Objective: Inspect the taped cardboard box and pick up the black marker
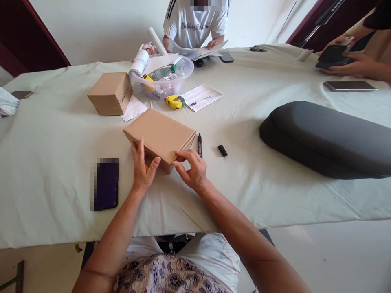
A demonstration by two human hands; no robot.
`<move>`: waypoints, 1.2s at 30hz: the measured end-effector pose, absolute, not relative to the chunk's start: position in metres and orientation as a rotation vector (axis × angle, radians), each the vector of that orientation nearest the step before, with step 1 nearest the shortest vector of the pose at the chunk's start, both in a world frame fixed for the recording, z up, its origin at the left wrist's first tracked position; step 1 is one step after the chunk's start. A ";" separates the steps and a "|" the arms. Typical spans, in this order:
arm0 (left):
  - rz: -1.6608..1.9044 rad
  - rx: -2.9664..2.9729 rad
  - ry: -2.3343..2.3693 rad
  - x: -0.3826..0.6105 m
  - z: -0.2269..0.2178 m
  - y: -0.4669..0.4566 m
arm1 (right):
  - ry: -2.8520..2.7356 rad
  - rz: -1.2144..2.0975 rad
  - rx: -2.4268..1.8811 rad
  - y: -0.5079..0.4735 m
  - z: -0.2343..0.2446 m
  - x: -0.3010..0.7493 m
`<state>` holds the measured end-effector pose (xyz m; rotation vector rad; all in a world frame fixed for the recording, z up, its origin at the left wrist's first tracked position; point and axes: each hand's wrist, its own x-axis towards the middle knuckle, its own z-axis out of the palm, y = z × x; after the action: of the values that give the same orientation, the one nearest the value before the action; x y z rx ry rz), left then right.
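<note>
One marker and cap lie near the box; left fingers spread, right fingers pinching its corner.

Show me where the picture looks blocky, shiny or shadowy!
Head view: blocky squares edge the phone-like purple thing; head view: the nearer box is darker on its near side than on top; head view: pale sheen tops the black case.
</note>
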<state>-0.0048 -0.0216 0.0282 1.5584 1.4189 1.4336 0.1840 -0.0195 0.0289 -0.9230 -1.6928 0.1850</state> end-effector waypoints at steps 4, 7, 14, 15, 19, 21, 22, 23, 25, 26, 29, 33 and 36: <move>1.407 1.668 1.337 0.004 0.026 -0.029 | -1.737 0.245 -0.877 -0.025 0.029 0.176; 1.390 1.746 1.362 0.005 0.027 -0.031 | -1.699 0.269 -0.892 -0.024 0.029 0.176; 1.400 1.767 1.385 0.003 0.030 -0.030 | -1.472 0.405 -1.154 -0.011 0.026 0.189; 1.409 1.772 1.374 0.003 0.029 -0.029 | -1.422 0.402 -1.190 -0.008 0.026 0.192; 1.427 1.777 1.324 0.002 0.026 -0.028 | -1.240 0.342 -1.298 0.003 0.027 0.206; 1.427 1.792 1.306 0.002 0.024 -0.028 | -1.188 0.335 -1.339 0.006 0.028 0.212; 1.429 1.805 1.302 0.002 0.022 -0.028 | -1.172 0.351 -1.349 0.007 0.029 0.214; 1.432 1.818 1.300 0.001 0.021 -0.028 | -1.163 0.384 -1.348 0.008 0.030 0.215; 1.443 1.829 1.299 0.000 0.019 -0.027 | -1.149 0.474 -1.313 0.009 0.031 0.216; 1.447 1.827 1.297 0.000 0.018 -0.027 | -1.138 0.517 -1.284 0.009 0.031 0.215; 1.444 1.809 1.271 -0.002 0.016 -0.026 | -1.097 0.583 -1.221 0.009 0.031 0.213; 1.440 1.790 1.247 -0.003 0.016 -0.025 | -1.077 0.628 -1.194 0.009 0.030 0.212; 1.460 1.763 1.265 -0.003 0.019 -0.025 | -1.078 0.643 -1.176 0.008 0.029 0.212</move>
<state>-0.0030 -0.0250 0.0186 1.7634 1.2654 1.4602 0.2117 0.0083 0.0288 -1.1757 -1.0778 0.6432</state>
